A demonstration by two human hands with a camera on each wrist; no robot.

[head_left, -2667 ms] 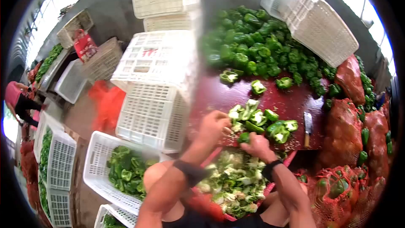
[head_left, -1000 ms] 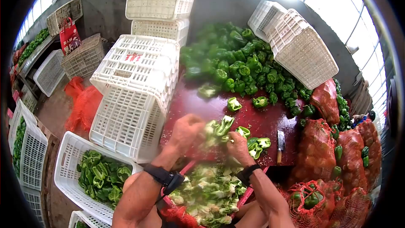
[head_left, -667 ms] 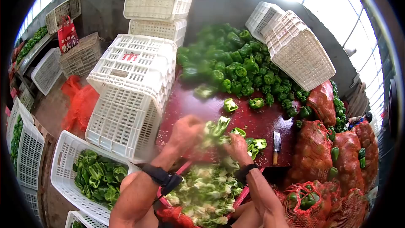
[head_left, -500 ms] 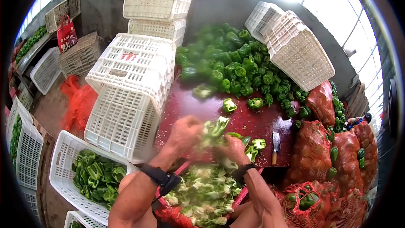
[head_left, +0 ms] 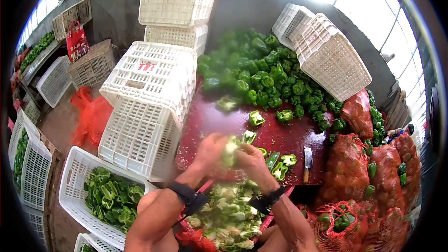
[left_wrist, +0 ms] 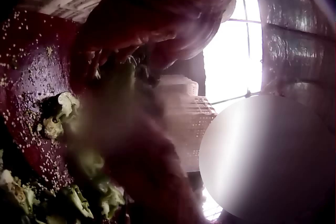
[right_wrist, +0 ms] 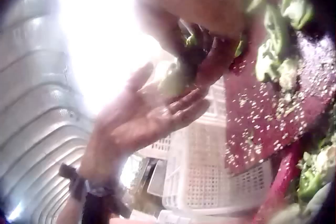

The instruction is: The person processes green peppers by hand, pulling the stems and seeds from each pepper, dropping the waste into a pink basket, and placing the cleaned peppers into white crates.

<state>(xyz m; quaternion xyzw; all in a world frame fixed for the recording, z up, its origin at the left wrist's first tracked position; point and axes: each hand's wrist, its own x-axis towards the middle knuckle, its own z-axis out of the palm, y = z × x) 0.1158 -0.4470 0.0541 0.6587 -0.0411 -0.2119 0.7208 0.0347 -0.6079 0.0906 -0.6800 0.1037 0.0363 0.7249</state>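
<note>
In the head view we see a white perforated plastic crate (head_left: 71,184) of cut green peppers (head_left: 109,198) and a pinkish-red tub (head_left: 205,186) full of crumpled pale cores (head_left: 224,214). Above the glossy red desk (head_left: 228,122), the left hand (head_left: 209,153) holds a blurred pale-green pepper (head_left: 230,150) in its grip; the right hand (head_left: 252,161) pinches it too. A wood-handled knife (head_left: 307,161) lies beyond; smooth whole peppers (head_left: 275,77) crowd the far side.

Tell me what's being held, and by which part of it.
A green pepper, gripped by the right hand at the end nearest that hand; blur hides whether that is the stem end. The left hand is open alongside it, contact unclear.
</note>
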